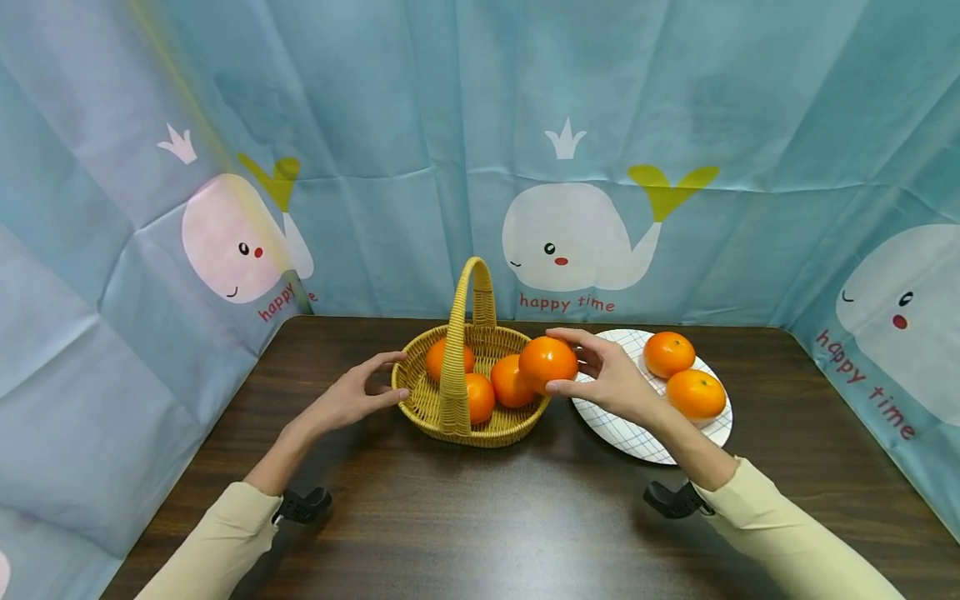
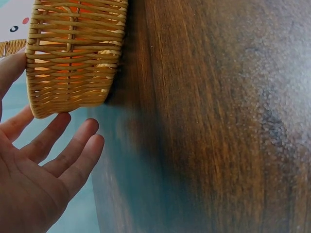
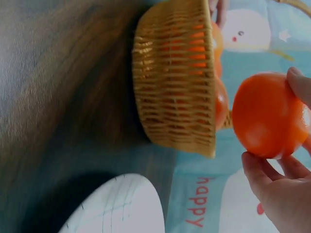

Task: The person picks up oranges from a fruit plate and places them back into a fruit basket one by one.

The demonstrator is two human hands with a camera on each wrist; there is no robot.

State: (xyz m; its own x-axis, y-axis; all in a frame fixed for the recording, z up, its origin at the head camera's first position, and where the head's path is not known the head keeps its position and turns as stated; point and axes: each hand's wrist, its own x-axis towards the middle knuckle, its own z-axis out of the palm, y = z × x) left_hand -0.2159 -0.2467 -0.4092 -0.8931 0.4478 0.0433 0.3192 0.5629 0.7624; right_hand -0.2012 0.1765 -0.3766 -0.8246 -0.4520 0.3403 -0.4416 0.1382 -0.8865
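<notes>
A yellow wicker basket point(image 1: 491, 435) with a tall arched handle stands in the middle of the table and holds 3 oranges point(image 1: 480, 398). My left hand point(image 1: 348, 400) is at its left end, thumb and fingers spread and touching the rim. The left wrist view shows these fingers point(image 2: 85, 155) loosely extended beside the woven wall. Above the basket's right rim, my right hand point(image 1: 618, 379) grips a shiny orange point(image 1: 549, 364) between thumb and fingers. In the right wrist view this held orange point(image 3: 267, 114) is apart from the basket wall point(image 3: 175, 82).
A white plate point(image 1: 626, 433) with a blue grid pattern sits right of the basket, bearing two oranges point(image 1: 696, 394). The right forearm passes over its front edge. A blue curtain point(image 1: 375, 250) printed with whales hangs behind the dark wooden table point(image 1: 480, 517) and along its sides.
</notes>
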